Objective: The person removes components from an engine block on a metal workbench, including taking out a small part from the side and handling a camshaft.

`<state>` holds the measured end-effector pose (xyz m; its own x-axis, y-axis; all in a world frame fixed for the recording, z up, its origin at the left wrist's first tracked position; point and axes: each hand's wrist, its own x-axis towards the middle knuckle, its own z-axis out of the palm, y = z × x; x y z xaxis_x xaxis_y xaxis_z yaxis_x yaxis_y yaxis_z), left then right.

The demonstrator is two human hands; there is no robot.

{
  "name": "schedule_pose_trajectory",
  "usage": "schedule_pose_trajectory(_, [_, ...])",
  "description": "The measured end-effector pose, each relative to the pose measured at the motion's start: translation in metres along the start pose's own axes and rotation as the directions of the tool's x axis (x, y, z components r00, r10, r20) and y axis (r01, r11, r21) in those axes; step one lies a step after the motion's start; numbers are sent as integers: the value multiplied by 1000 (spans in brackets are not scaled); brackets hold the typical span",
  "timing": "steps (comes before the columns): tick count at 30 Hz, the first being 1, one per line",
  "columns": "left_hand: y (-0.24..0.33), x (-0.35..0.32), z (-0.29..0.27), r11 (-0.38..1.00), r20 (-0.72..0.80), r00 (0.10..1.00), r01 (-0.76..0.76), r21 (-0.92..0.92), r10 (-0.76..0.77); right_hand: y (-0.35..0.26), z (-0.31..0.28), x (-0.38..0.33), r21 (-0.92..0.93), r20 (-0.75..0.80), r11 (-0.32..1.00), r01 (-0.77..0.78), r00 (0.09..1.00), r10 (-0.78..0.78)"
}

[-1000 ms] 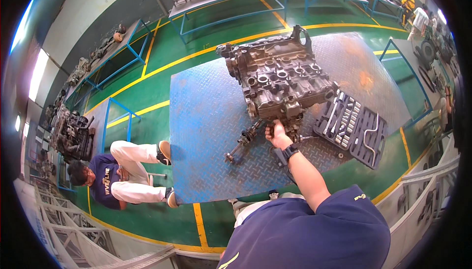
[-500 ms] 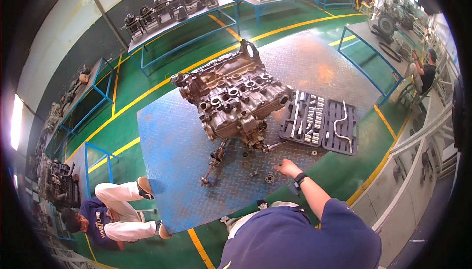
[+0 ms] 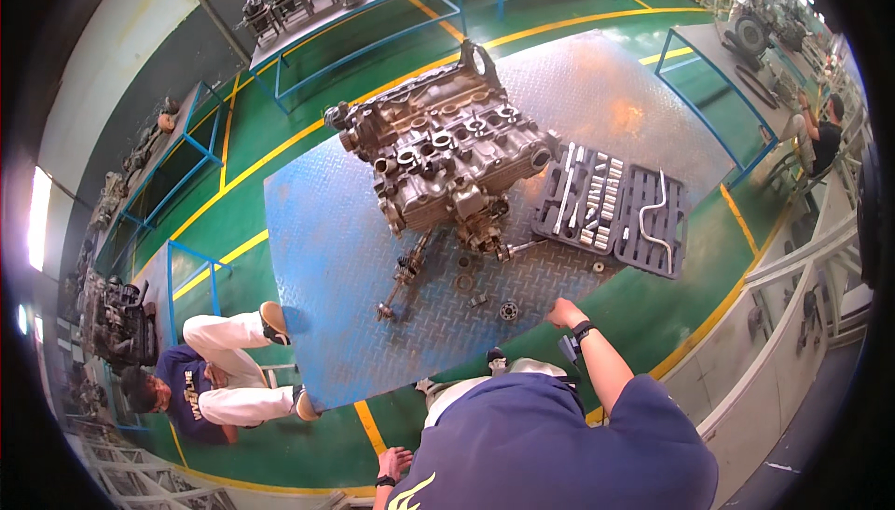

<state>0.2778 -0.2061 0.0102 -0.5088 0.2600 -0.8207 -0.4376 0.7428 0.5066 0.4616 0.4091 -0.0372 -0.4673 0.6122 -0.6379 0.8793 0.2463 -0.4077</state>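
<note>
Right hand (image 3: 563,312) sits at the near edge of the blue steel table (image 3: 317,249), lower centre of the frame, fingers curled loosely, gripping nothing I can see (too small to be sure). Closest to it is a small round gear-like part (image 3: 508,310), just beside the hand on the plate. Left hand (image 3: 393,463) hangs low at the bottom edge, off the table, fingers spread open and empty. Engine block (image 3: 447,160) stands mid-frame, a long shaft (image 3: 403,277) lying below it. Open socket set case (image 3: 611,207) right of the engine. Another person (image 3: 214,384) sits lower left.
</note>
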Motion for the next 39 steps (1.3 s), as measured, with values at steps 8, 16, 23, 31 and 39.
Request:
schedule_pose_trajectory(8, [-133, -17, 9, 984, -116, 988, 119, 134, -104, -30, 26, 37, 93, -267, 972, 216, 946, -185])
schedule_pose_trajectory(16, [-161, -56, 17, 962, -161, 976, 181, 205, -149, -62, 42, 49, 54, -353, 988, 147, 928, -119])
schedule_pose_trajectory(23, [-145, -46, 5, 970, -156, 986, 100, 222, -66, -73, 46, 38, -140, -455, 977, 160, 866, -207])
schedule_pose_trajectory(31, [-58, -52, -25, 993, -32, 999, -21, 117, 25, -78, 25, 36, -95, -507, 986, 136, 846, -166])
schedule_pose_trajectory(39, [23, -55, -39, 935, -157, 948, 228, -273, -277, -60, 33, 48, -85, -527, 992, 90, 841, -121])
